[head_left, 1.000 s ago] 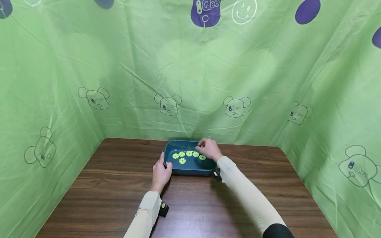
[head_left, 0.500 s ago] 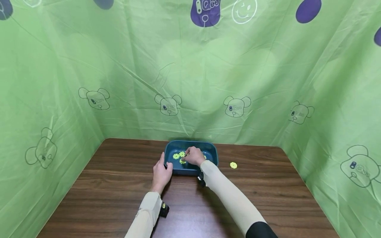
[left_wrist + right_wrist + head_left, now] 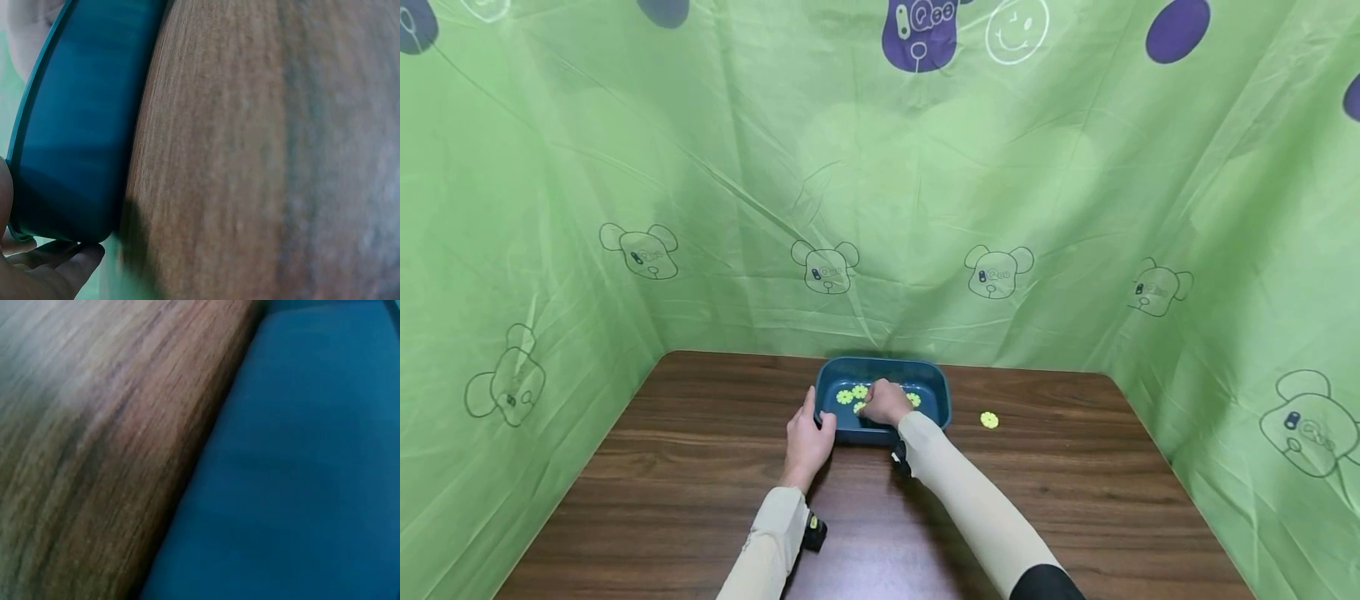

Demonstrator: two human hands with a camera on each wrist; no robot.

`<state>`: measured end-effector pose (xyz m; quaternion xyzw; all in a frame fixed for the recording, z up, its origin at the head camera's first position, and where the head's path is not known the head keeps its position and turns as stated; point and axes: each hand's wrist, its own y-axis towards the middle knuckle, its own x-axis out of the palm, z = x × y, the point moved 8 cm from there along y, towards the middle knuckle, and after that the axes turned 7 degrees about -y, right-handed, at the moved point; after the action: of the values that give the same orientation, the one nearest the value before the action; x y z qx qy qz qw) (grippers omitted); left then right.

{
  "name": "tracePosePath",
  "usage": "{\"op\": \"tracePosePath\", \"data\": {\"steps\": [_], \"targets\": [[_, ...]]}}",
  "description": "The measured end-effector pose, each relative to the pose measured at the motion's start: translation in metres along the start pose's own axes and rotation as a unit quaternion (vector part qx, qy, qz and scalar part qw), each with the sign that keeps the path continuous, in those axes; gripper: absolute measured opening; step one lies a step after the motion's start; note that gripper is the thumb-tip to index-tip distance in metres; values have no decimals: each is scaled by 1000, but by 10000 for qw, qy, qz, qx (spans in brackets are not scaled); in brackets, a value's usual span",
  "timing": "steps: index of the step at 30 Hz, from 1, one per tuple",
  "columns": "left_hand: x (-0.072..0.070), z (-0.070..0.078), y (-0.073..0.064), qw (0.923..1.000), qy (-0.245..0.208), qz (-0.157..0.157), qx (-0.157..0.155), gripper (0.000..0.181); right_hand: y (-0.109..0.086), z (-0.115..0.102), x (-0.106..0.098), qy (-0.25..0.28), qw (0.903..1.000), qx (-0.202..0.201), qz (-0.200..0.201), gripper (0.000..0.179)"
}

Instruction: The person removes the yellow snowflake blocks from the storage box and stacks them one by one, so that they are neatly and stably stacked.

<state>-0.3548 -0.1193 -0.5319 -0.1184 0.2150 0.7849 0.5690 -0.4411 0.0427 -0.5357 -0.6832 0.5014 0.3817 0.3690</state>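
Note:
A dark blue rectangular tray (image 3: 883, 436) stands on the table near its back edge. Several yellow-green flower-shaped pieces (image 3: 844, 397) lie on its floor, some probably covered by my right hand. My left hand (image 3: 807, 442) grips the tray's front left corner, thumb over the rim and fingers along the outer side; the left wrist view shows the fingers (image 3: 78, 265) against the tray wall (image 3: 81, 137). Inside the tray, my right hand (image 3: 889, 403) reaches down with bent fingers at one flower piece. Its fingertips are mostly hidden, and the right wrist view shows only tray wall (image 3: 281, 469) and table.
One more yellow-green flower piece (image 3: 989, 420) lies on the wooden table (image 3: 700, 467) to the right of the tray. Green printed cloth (image 3: 895, 317) hangs behind the table and along both sides.
My right hand has moved left from the tray's right end, then lower toward a front flower piece. The flower piece on the table has come into view. My left hand keeps its grip.

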Motion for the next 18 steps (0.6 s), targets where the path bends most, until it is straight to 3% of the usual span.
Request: {"op": "tracePosePath", "data": {"steps": [11, 18], "targets": [[1, -1, -1, 10000, -21, -45, -56, 64, -3, 0, 3, 82, 9997, 107, -206, 56], [2, -2, -1, 10000, 7, -43, -70, 64, -5, 0, 0, -36, 9999, 114, -70, 30]]}}
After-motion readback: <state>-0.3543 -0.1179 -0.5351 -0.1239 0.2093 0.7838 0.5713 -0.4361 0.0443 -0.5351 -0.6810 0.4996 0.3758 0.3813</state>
